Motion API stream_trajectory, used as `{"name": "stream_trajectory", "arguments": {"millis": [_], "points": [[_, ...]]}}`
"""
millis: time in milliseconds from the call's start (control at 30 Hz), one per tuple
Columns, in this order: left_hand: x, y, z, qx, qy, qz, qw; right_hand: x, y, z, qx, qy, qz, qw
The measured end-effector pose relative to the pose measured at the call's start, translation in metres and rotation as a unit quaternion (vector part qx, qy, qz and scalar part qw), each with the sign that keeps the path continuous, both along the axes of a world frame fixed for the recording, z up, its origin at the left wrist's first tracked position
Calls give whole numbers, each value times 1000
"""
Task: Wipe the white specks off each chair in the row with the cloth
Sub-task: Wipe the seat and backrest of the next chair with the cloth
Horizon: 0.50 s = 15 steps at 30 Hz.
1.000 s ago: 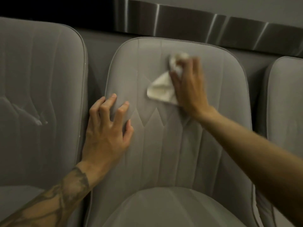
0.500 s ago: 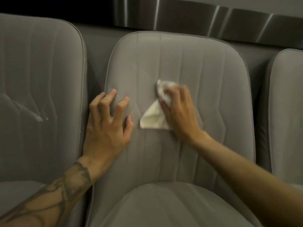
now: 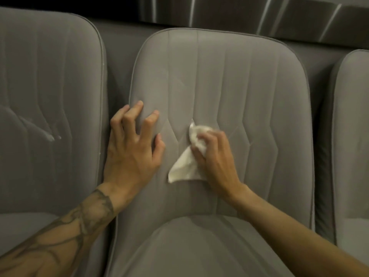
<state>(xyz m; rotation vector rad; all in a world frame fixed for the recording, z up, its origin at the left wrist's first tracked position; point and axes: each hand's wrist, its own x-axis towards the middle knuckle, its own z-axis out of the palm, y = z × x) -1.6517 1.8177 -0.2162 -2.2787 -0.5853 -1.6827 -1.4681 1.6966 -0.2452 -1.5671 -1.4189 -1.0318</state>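
Backdrop: brushed metal panelling (image 3: 299, 19) runs behind your row of grey chairs.
Cloth (image 3: 185, 168): white and crumpled, it is bunched in your right hand (image 3: 216, 156), fingers curled round it, and pressed mid-backrest on the middle chair (image 3: 249, 92).
Change: you've swept it down from the top edge, so the upper back is likely done.
Left hand (image 3: 131, 150): fingers spread, bracing the backrest's left edge and holding nothing.
Upholstery: soft and matte, with stitched zigzag channels.
Left chair (image 3: 50, 76): white smears (image 3: 51, 136) await you.

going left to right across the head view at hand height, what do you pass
left chair → left hand → cloth → right hand → right chair
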Motion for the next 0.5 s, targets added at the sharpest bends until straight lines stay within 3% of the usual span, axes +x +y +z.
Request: {"name": "stream_trajectory", "arguments": {"millis": [133,267,333,500], "points": [[0,-2,0,2,-2,-2,1000,-5,11,1,63,30,-11,997],[-1,-1,1,-1,1,3,1000,-18,-11,-67,-54,-8,31,998],[-1,-2,0,-4,1,4,1000,-13,-15,-61,-84,-18,40,996],[-1,-1,0,-4,-4,-2,1000,-1,8,18,57,46,3,997]]}}
